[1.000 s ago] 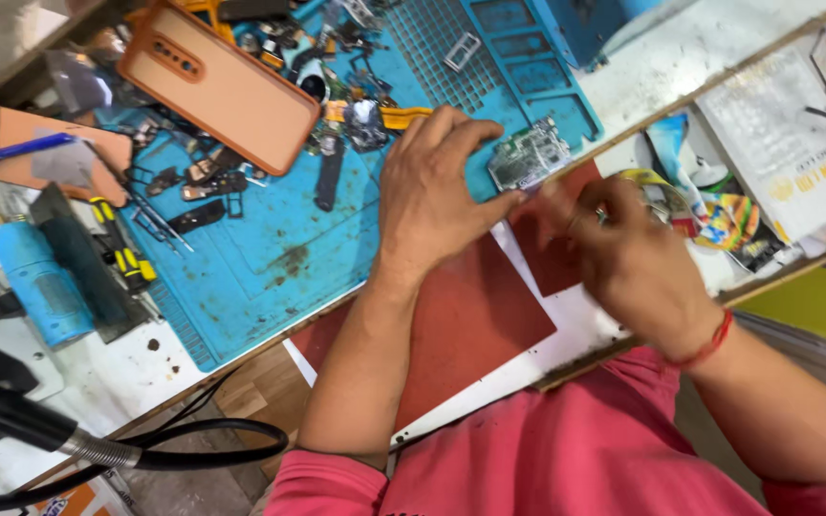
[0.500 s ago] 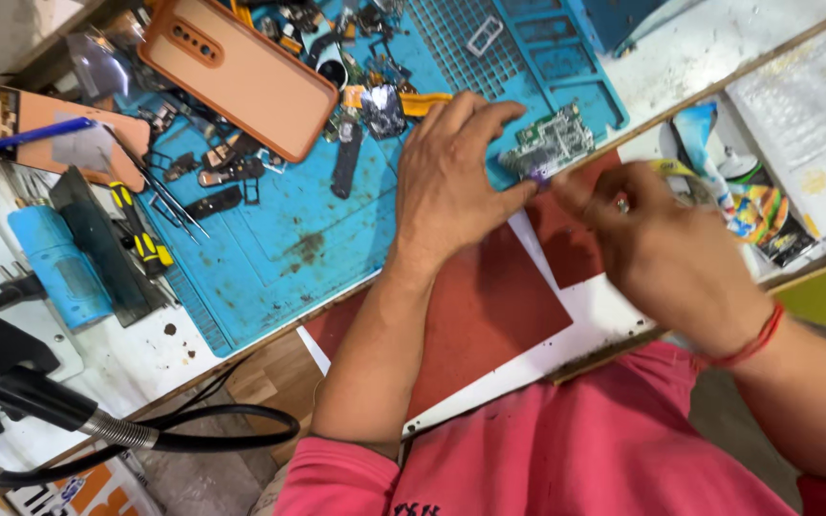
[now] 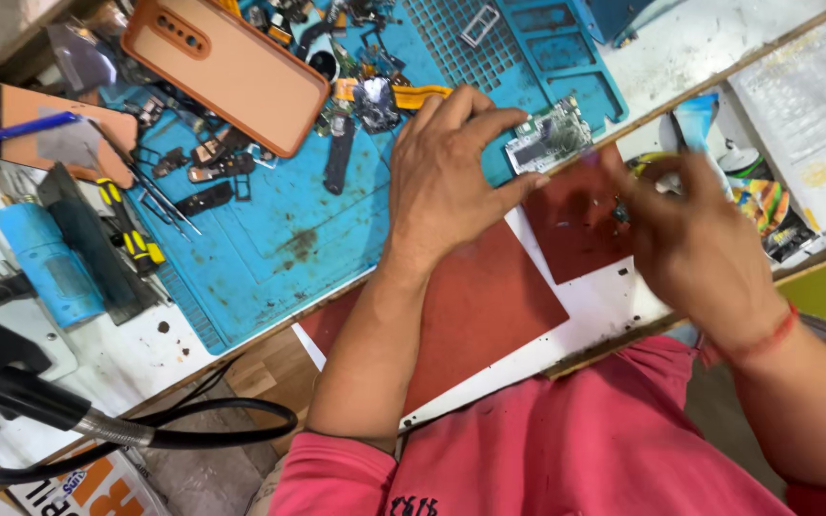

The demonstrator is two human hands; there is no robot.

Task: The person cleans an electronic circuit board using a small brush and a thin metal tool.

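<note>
Blue work mat (image 3: 270, 239): matt rubbery, stained. Circuit board (image 3: 549, 139): shiny metal shields. Phone case (image 3: 227, 67): smooth orange plastic, slight sheen.
</note>
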